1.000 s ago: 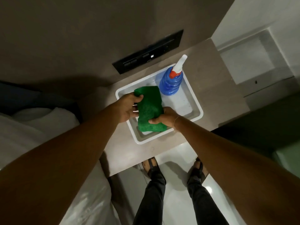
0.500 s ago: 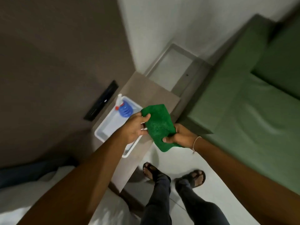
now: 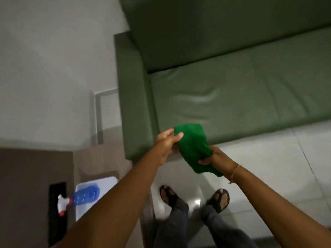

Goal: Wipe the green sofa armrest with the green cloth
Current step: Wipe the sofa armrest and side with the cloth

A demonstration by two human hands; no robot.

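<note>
My left hand (image 3: 165, 146) and right hand (image 3: 217, 159) both pinching the green cloth (image 3: 192, 147), held just right of the sofa armrest (image 3: 132, 97), spray bottle (image 3: 84, 195) far left of my left hand

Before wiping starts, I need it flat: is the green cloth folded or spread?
Folded: green cloth hangs bunched between left hand and right hand.

The cloth (image 3: 192, 147) gripped by both hands is bright, plain green. The sofa (image 3: 232, 83) beyond that grip is a duller olive green. Well left of it, a blue spray bottle (image 3: 84, 195) carries a white-and-red nozzle. Floor tiles (image 3: 268, 158) are pale.
</note>
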